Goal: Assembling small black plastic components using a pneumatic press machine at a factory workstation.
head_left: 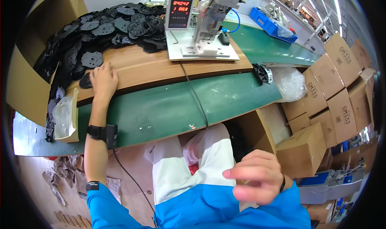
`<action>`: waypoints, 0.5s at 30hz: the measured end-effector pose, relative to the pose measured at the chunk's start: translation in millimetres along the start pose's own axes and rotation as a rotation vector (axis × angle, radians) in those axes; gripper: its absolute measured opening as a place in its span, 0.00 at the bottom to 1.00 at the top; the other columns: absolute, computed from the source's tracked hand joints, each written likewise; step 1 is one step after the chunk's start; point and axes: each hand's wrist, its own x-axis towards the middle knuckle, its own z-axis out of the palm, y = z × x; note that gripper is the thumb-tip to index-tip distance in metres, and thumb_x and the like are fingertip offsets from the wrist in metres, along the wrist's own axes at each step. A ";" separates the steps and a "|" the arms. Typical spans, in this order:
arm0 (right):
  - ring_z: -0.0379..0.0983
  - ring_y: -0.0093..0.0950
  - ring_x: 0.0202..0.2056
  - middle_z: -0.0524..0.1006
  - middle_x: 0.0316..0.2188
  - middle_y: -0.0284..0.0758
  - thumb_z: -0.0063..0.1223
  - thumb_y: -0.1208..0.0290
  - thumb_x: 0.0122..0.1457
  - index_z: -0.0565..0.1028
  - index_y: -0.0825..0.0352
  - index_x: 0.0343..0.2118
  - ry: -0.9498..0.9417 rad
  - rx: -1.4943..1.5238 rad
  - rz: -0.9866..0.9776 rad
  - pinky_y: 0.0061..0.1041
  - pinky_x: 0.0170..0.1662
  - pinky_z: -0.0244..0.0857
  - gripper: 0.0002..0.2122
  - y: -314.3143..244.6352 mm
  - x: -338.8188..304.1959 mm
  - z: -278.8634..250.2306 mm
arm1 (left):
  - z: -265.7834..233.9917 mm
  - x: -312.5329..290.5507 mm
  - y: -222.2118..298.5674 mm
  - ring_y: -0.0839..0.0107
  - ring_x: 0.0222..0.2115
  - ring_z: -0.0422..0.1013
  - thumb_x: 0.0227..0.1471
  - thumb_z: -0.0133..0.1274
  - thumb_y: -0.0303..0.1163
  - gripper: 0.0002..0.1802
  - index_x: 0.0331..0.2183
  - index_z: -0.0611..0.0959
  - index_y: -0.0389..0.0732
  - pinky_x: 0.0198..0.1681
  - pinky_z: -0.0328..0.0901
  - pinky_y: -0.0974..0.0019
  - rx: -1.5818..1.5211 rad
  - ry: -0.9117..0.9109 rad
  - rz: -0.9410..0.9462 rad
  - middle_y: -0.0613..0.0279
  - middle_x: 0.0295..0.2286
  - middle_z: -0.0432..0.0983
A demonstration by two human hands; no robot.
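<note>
My left hand (103,81) reaches onto a wooden board (140,64) at the left. Its fingers are stretched out, and their tips touch the edge of a dark oval plastic piece (85,81) lying on the board. Just beyond is a grey-black flat plastic plate (92,59) with small holes. Behind it spreads a large heap of similar black plastic parts (120,25). My right hand (257,176) hangs in the air by my right thigh, away from the bench. Its fingers are loosely bent, with a gap between thumb and forefinger and nothing visible in it.
A small press (213,21) on a white base stands at the board's back, beside a red-digit display box (179,12). A cable (195,92) crosses the green bench (161,108). Cardboard boxes (343,108) are stacked right; a blue crate (269,25) sits farther back.
</note>
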 end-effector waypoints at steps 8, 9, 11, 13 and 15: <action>0.70 0.32 0.23 0.78 0.34 0.43 0.44 0.81 0.67 0.70 0.36 0.57 0.671 -0.031 -0.160 0.30 0.24 0.60 0.25 -25.4 103.7 76.8 | 4.2 12.0 -32.2 0.51 0.64 0.62 0.59 0.54 0.39 0.26 0.57 0.79 0.41 0.67 0.56 0.46 0.031 0.178 -0.154 0.49 0.64 0.67; 0.70 0.32 0.23 0.78 0.34 0.43 0.44 0.81 0.67 0.70 0.36 0.57 0.671 -0.024 -0.158 0.30 0.24 0.60 0.25 -31.7 96.5 68.4 | 6.6 11.6 -34.5 0.51 0.64 0.62 0.59 0.54 0.39 0.26 0.57 0.79 0.41 0.67 0.56 0.46 0.037 0.176 -0.157 0.49 0.64 0.67; 0.71 0.23 0.24 0.77 0.30 0.27 0.54 0.56 0.71 0.76 0.61 0.36 0.206 -0.259 0.184 0.24 0.29 0.59 0.13 -48.6 78.4 44.7 | 14.9 7.8 -38.8 0.50 0.67 0.58 0.62 0.46 0.44 0.32 0.62 0.75 0.38 0.70 0.49 0.42 0.016 -0.017 -0.262 0.46 0.67 0.62; 0.71 0.24 0.26 0.77 0.31 0.29 0.53 0.59 0.70 0.75 0.59 0.38 0.277 -0.234 0.185 0.25 0.32 0.59 0.09 -51.1 78.9 50.6 | 12.0 10.0 -36.7 0.50 0.69 0.56 0.65 0.41 0.49 0.34 0.65 0.72 0.39 0.72 0.46 0.41 0.002 -0.106 -0.255 0.46 0.69 0.58; 0.71 0.25 0.26 0.77 0.33 0.31 0.51 0.63 0.68 0.74 0.53 0.42 0.362 -0.173 0.106 0.25 0.32 0.60 0.04 -45.5 88.1 54.6 | 7.5 11.5 -30.5 0.51 0.68 0.59 0.65 0.42 0.48 0.33 0.64 0.74 0.41 0.72 0.47 0.40 -0.054 -0.109 -0.178 0.46 0.68 0.61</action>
